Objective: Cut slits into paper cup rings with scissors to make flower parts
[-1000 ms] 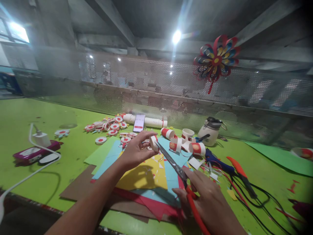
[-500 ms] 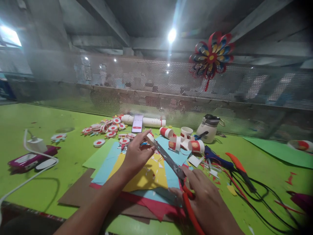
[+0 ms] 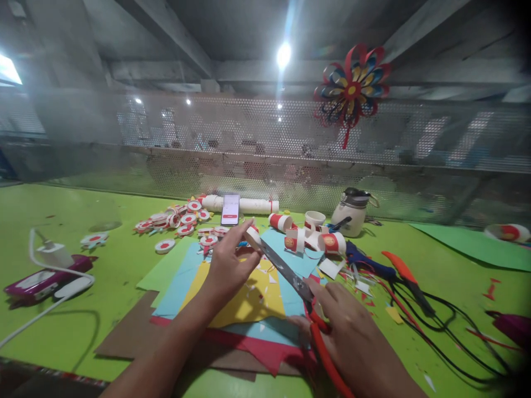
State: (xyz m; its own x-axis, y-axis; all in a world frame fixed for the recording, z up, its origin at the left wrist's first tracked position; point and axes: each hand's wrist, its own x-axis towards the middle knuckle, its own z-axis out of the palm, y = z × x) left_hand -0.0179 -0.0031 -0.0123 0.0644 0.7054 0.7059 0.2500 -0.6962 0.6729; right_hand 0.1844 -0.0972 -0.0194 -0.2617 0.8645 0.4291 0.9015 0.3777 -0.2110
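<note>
The left hand (image 3: 227, 258) pinches a small paper piece (image 3: 253, 238) between its fingers, above the yellow paper (image 3: 240, 309); the right hand (image 3: 346, 318) has fingers wrapped around the scissors (image 3: 286, 270). If the piece turns, the scissors could slip and cut the pinching fingers.

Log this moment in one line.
left hand: small white piece; right hand: red-handled scissors; scissors: tips at piece's edge; below: yellow sheet
</note>
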